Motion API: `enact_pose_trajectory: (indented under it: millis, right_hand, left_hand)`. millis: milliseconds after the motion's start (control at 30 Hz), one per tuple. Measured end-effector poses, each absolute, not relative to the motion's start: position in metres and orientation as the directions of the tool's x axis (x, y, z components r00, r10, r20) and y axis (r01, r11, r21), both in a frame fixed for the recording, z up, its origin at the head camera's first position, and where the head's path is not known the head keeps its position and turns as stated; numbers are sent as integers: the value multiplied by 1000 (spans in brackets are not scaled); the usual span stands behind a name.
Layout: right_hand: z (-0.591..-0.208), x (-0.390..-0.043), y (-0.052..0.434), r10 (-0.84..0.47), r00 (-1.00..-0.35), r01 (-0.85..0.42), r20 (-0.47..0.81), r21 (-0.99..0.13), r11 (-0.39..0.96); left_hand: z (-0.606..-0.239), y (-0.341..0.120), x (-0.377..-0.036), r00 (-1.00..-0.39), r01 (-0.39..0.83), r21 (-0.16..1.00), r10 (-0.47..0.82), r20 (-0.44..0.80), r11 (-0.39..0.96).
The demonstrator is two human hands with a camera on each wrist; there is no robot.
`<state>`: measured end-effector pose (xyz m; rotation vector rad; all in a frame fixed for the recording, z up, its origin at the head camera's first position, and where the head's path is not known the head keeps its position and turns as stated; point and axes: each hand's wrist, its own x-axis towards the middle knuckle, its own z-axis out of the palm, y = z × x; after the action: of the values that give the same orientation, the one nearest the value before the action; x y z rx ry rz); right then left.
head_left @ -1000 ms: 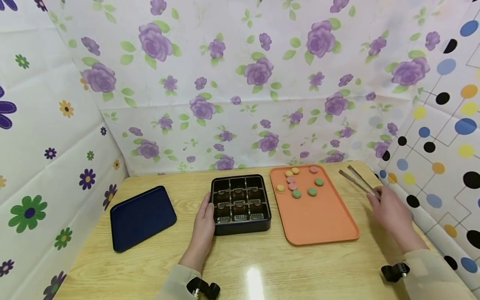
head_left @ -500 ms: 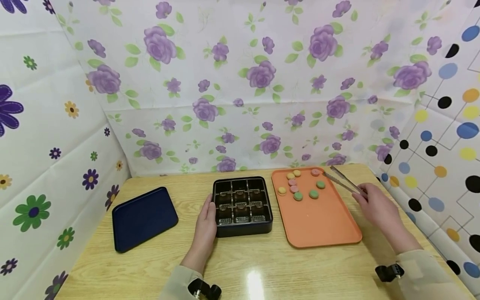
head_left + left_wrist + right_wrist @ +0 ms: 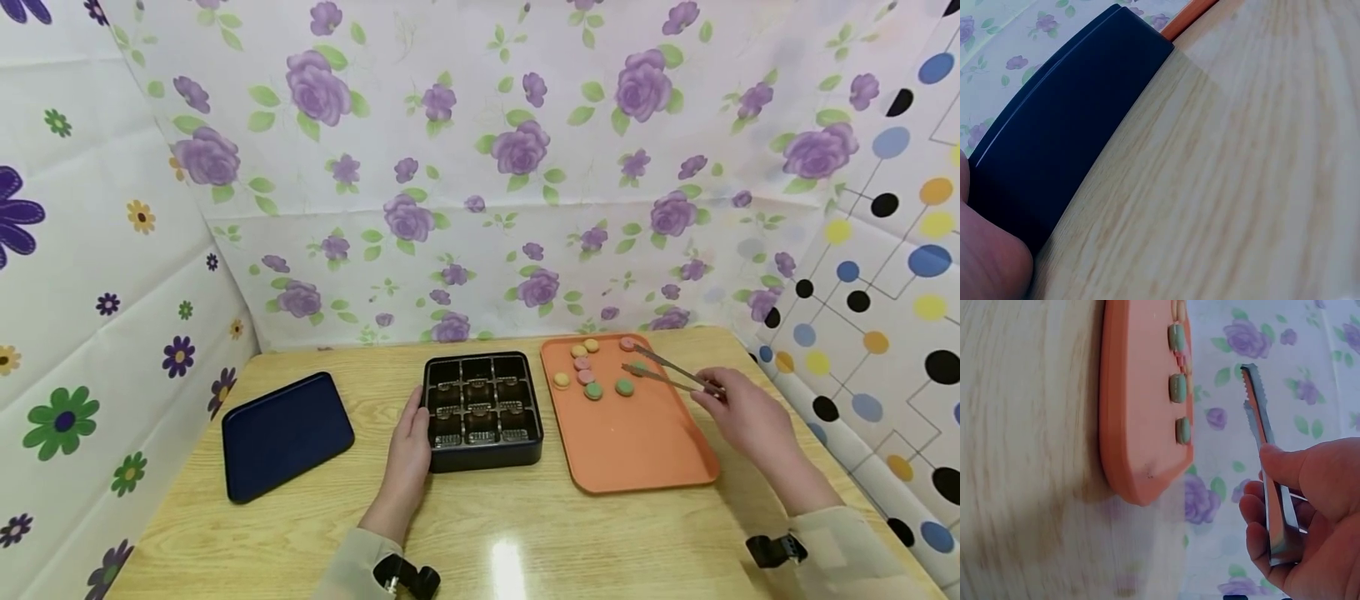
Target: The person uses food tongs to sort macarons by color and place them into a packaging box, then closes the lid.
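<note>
My right hand (image 3: 750, 417) grips metal tongs (image 3: 663, 371) over the far right of an orange tray (image 3: 637, 442). The tong tips spread apart beside a green macaron (image 3: 638, 367) and a pink one (image 3: 627, 343). Several more small macarons, yellow, pink and green, lie at the tray's far end (image 3: 585, 367). The right wrist view shows the tongs (image 3: 1266, 456) held between thumb and fingers above the tray (image 3: 1141, 425). My left hand (image 3: 408, 446) rests flat against the left side of a black compartment box (image 3: 480, 408), whose cells hold nothing. The left wrist view shows that box's wall (image 3: 1066, 125).
A dark blue tray (image 3: 285, 433) lies at the left of the wooden table (image 3: 525, 533). Floral and dotted cloth walls close in the back and both sides. Bare wood runs along the front edge.
My right hand has moved left with the tongs, from the table's right edge to over the orange tray's far end. The tong tips have spread. The left hand has stayed.
</note>
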<state>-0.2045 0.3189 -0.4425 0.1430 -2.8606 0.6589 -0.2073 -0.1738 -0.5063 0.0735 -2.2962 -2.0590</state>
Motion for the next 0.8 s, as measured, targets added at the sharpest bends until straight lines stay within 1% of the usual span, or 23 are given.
enact_pose_trajectory:
  millis: [267,533,800]
  right_hand:
    - [-453,-208,316,-66,-977,-147,202,-415,898]
    - [-462,-210,318,-61,-987,-119,146,-424,898]
    - [-469,-208,321,-80,-986,-135,146,-419,898]
  left_hand:
    - [-507,-173,-207,-998,-5,995,-66,1,98]
    - [-506,-174,-206,-998,-7,995,-64,-1,103]
    - [-508,-174,-206,-998,-7,995,-68,0,101]
